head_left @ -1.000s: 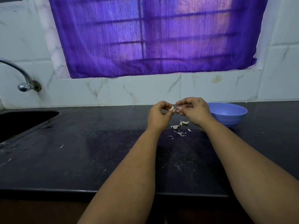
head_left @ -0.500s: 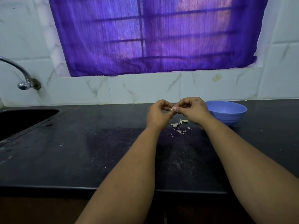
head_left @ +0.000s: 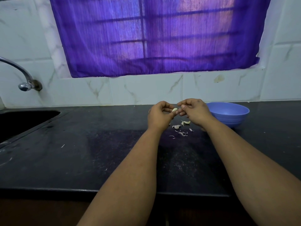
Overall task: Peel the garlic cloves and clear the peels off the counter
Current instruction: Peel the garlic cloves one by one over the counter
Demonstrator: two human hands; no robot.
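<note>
Most of the garlic clove [head_left: 174, 109] is hidden: only a pale curved end shows between the two hands, held above the counter [head_left: 81, 152] near its back edge. The left hand [head_left: 160, 115] has its fingers curled in and pinches the clove between thumb and fingertips. The right hand [head_left: 194, 111] is curled as well, its fingertips meeting the clove's other end, though whether they grip the clove itself or a bit of skin is too small to tell. Just below the hands a small scatter of peels [head_left: 180, 128] lies on the dark counter, partly covered by the right wrist, with a few stray flecks further left. A blue bowl [head_left: 231, 116] stands just beside the right hand, its near left side hidden behind that hand; what it holds cannot be seen. The sink [head_left: 24, 123] and tap [head_left: 24, 79] are cut off at the left edge. A purple curtain [head_left: 154, 35] covers the window.
</note>
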